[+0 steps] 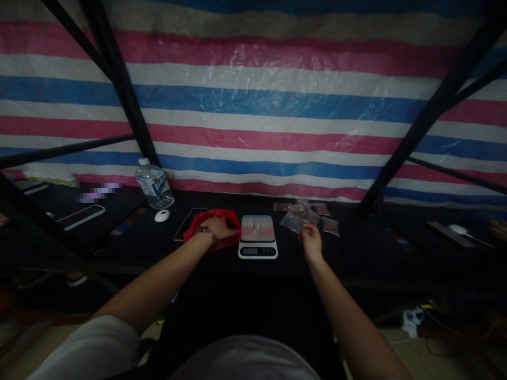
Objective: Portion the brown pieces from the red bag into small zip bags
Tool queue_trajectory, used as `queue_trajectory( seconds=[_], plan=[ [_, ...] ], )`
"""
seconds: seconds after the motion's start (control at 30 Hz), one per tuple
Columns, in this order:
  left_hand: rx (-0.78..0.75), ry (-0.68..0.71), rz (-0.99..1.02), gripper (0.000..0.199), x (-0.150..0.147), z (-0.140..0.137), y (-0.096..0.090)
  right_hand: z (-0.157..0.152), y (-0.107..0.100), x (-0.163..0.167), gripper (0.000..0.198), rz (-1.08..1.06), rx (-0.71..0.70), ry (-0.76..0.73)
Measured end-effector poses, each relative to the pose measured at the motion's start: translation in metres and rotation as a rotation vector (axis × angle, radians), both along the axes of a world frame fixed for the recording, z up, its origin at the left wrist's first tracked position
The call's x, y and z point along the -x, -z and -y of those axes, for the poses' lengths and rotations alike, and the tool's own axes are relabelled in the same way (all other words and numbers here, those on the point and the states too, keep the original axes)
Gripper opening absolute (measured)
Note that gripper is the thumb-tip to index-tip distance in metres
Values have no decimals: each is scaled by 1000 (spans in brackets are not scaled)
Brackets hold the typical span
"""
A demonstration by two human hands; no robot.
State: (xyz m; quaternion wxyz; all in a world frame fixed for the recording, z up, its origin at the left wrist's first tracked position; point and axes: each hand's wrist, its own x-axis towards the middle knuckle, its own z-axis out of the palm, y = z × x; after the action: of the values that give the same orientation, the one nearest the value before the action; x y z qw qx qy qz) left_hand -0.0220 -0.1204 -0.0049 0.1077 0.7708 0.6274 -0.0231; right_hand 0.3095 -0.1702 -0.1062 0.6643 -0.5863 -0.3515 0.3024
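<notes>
My left hand (219, 227), with a beaded bracelet (208, 233) at its wrist, reaches into the open red plastic bag (194, 227). The fingers are mostly hidden there, so their grip does not show. A small clear plastic bag (292, 222) is pinched between the thumb and fingers of my right hand (311, 241). Beside that hand lie several small clear bags (331, 227) with brown contents. Between both hands stands a white digital kitchen scale (257, 250); its shiny plate reflects the striped sheet.
A phone-like flat object (182, 228) lies partly under the red bag. Behind it are a white earbud case or similar (162, 216) and a large clear bottle (154, 184). Black metal posts (127, 100) flank the black table, with a striped plastic sheet (261, 121) behind.
</notes>
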Motion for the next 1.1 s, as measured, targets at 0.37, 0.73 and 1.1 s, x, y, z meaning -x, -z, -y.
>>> queue_trajectory(
  seconds=[0.37,0.73,1.1],
  plan=[
    [-279,207,329,35,14,50,-33,14,-22,-39,46,795,548,44],
    [-619,239,317,22,-5,89,16,-51,-60,-32,49,1177,611,76],
    [-630,317,495,20,0,98,27,-59,-62,-27,30,986,161,127]
  ],
)
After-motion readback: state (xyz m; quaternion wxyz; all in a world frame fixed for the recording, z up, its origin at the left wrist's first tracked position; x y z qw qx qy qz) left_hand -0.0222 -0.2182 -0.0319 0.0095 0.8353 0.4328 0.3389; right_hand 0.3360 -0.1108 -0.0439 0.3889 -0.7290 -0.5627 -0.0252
